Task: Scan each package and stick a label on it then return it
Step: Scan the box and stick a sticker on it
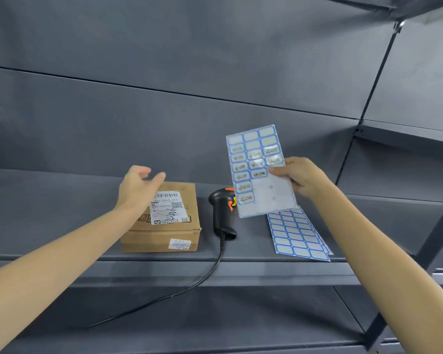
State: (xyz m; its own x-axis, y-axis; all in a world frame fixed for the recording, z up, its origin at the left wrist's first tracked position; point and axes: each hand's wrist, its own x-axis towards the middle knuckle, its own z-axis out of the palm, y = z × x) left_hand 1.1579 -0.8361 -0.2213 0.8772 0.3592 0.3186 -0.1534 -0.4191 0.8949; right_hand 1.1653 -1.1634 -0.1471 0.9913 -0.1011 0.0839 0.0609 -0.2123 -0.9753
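Just right of the black scanner (pixel 221 213), the right hand (pixel 298 178) pinches a floppy sticker sheet (pixel 260 172), while the left hand (pixel 138 187) hangs wide above the brown box (pixel 161 226) left of the scanner, so a sticker might go on crooked.

brown box (pixel 164 226), black/orange scanner (pixel 221 213), blue-bordered label sheets (pixel 258 172), prob. grey shelf (pixel 62 213)

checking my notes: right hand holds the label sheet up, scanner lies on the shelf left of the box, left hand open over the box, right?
One slip: the head view shows the scanner on the shelf to the right of the box, not left. The right hand does hold the label sheet up, and the left hand is open over the box.
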